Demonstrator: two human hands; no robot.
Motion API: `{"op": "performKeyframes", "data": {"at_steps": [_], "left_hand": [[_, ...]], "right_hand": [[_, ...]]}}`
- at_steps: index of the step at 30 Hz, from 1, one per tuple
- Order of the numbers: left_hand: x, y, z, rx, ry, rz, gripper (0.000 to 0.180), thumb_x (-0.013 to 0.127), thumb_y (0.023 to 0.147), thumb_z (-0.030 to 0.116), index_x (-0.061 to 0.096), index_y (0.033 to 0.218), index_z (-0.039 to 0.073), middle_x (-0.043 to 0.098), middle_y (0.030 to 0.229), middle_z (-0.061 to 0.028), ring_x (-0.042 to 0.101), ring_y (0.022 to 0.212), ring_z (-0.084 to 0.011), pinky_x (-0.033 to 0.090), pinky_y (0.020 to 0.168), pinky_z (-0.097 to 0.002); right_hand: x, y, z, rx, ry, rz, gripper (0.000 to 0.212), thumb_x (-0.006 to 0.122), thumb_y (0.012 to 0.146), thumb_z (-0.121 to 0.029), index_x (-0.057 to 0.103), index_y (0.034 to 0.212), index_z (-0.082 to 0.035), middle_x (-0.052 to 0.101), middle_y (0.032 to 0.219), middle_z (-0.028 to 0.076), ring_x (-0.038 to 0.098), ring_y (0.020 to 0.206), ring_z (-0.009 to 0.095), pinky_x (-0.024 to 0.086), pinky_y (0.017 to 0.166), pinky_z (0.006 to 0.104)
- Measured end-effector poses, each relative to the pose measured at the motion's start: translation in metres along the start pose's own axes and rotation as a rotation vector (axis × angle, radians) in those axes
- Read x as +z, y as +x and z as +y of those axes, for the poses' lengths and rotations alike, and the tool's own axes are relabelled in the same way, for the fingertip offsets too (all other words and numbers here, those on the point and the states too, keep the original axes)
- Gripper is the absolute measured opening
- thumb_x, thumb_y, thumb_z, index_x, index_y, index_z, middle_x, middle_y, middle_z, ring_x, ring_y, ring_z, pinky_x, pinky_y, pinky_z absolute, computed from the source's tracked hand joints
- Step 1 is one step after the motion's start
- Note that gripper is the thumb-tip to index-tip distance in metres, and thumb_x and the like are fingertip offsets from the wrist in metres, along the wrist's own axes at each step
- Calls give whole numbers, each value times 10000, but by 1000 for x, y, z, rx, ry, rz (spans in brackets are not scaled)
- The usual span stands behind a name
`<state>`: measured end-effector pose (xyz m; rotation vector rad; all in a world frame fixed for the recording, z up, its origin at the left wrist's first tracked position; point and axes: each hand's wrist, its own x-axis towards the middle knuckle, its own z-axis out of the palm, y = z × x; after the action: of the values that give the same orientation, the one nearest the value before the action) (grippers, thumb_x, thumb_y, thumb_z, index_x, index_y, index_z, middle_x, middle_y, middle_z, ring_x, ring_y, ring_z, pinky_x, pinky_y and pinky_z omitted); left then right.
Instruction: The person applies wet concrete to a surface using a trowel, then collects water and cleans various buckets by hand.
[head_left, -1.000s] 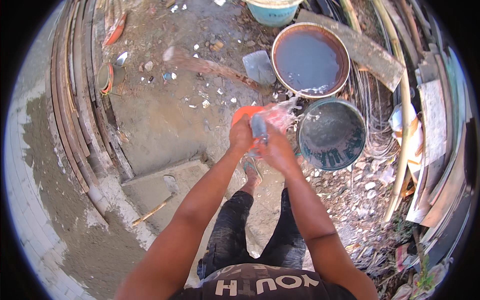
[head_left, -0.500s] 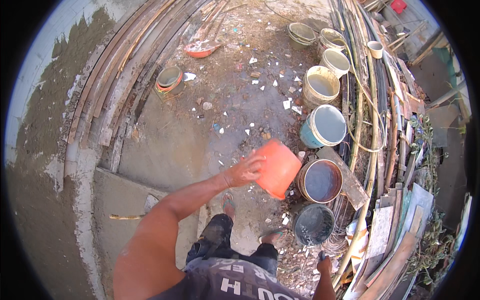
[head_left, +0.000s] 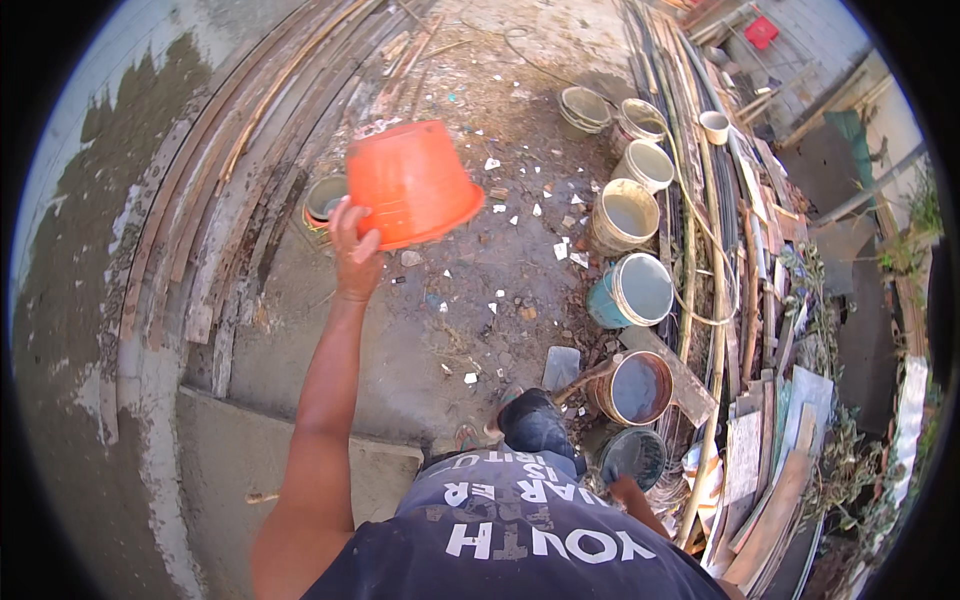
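Note:
My left arm reaches forward, and its hand (head_left: 356, 250) grips an orange plastic bucket (head_left: 412, 185) by the rim side. The bucket is tilted in the air, its base up and away from me. Behind it, partly covered, stands a small round tub (head_left: 325, 197). At lower right my right hand (head_left: 626, 492) is beside a dark bucket (head_left: 634, 456); its fingers are mostly hidden. Just ahead is a brown-rimmed bucket (head_left: 637, 388) of murky liquid. A wooden stick (head_left: 584, 380) leans by its rim, with a flat grey plate (head_left: 562, 368) close to it.
A teal bucket (head_left: 641, 290), a cream bucket (head_left: 626, 215) and several others run away in a row on the right. Beyond them lie bamboo poles (head_left: 712, 440), a hose (head_left: 733, 290) and loose boards (head_left: 736, 475). Long planks (head_left: 225, 190) lie at left; white shards litter the muddy ground.
My left hand has swung left and forward with the orange bucket, away from the bucket row. My right hand has moved forward to the dark bucket. The stick and grey plate have come into view.

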<state>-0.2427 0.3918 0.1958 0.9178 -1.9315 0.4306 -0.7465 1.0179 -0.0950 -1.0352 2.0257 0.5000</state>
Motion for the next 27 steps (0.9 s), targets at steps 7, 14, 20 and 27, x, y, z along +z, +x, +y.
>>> {"op": "performKeyframes", "data": {"at_steps": [7, 14, 20, 27], "left_hand": [[45, -273, -191, -1335, 412, -598, 278, 570, 799, 8, 627, 1070, 23, 637, 1104, -218, 643, 980, -410, 526, 850, -460], [-66, -398, -145, -2752, 33, 135, 443, 603, 901, 287, 537, 1234, 1, 625, 1163, -190, 677, 887, -422, 565, 757, -555], [-64, -342, -261, -1574, 695, -1273, 429, 718, 843, 513, 731, 934, 94, 739, 915, -78, 716, 824, -242, 561, 712, -368], [179, -243, -512, -2030, -578, 791, 538, 569, 817, -97, 459, 1321, 56, 608, 1166, -182, 659, 1001, -359, 593, 748, -526]], "right_hand": [[-141, 95, -168, -70, 17, -204, 461, 676, 770, -374, 713, 1048, -8, 687, 1085, 254, 658, 1029, 418, 525, 865, 482], [-216, 217, -208, -107, 122, -65, 705, 705, 757, -421, 568, 1316, -14, 629, 1231, 288, 590, 1166, 448, 490, 935, 475], [-377, 299, -374, -167, 124, 71, 589, 638, 782, -300, 549, 1245, 52, 660, 1102, 315, 635, 1079, 445, 499, 904, 487], [-537, 312, -548, -119, 246, 370, 563, 594, 802, -273, 555, 1241, 77, 643, 1109, 337, 604, 1073, 495, 479, 935, 494]]}}
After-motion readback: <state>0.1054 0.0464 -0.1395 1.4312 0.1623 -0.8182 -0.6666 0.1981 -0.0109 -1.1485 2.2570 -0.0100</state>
